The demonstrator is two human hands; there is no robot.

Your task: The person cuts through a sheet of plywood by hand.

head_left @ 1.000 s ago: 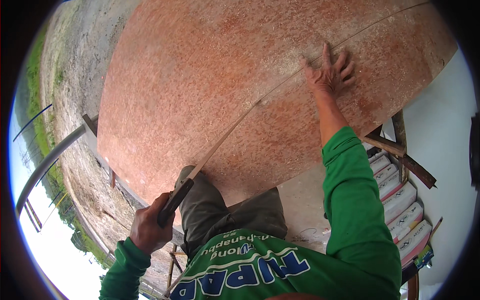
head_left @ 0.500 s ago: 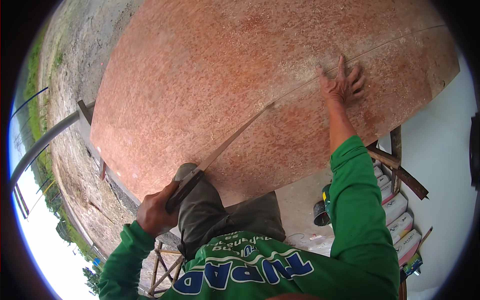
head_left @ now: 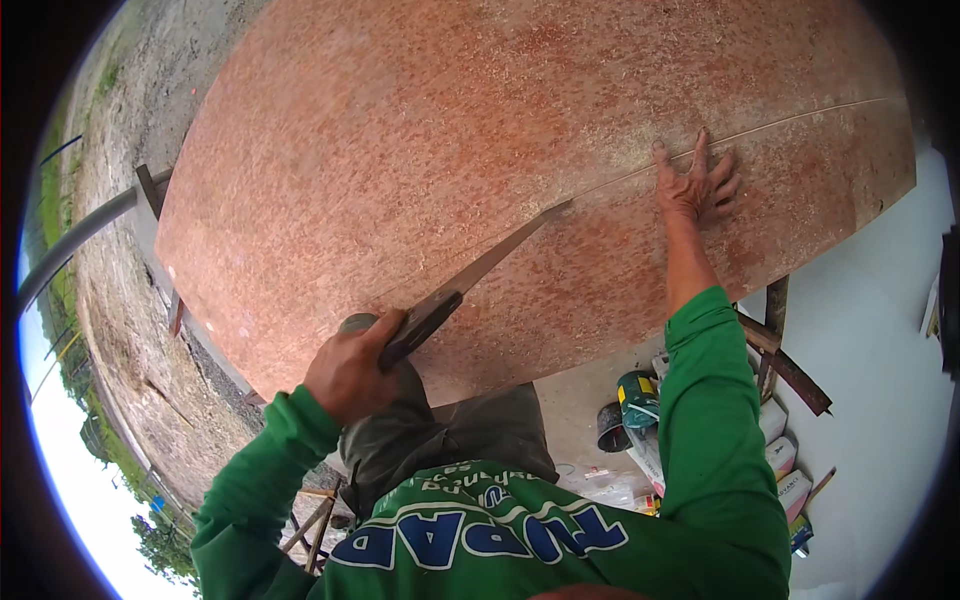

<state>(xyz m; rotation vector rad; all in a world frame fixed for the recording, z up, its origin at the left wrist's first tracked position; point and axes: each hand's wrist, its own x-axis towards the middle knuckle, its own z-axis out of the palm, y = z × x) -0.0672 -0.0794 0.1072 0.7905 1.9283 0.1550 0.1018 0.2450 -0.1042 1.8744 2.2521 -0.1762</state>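
Note:
A handsaw (head_left: 492, 258) with a dark handle lies slanted over a large reddish wooden board (head_left: 420, 130). Its tip meets a long thin cut line (head_left: 770, 127) that runs off to the right across the board. My left hand (head_left: 352, 368) is wrapped round the saw's handle, near the board's close edge. On the right, my right hand (head_left: 697, 190) rests flat on the board with fingers spread, its fingertips around the cut line. Pale sawdust is scattered over the board, thickest beside that hand. One knee presses up against the board near the saw handle.
Wooden supports (head_left: 778, 340) stick out from beneath the board at the right. Below are a dark green bucket (head_left: 638, 398), a black container (head_left: 611, 428) and several white packages (head_left: 790, 492). To the left, a grey pipe (head_left: 85, 235) stands before rough ground.
My left hand has pushed the handsaw forward and to the right, so its tip is farther along the line. My right hand stays spread on the board as the view shifts slightly.

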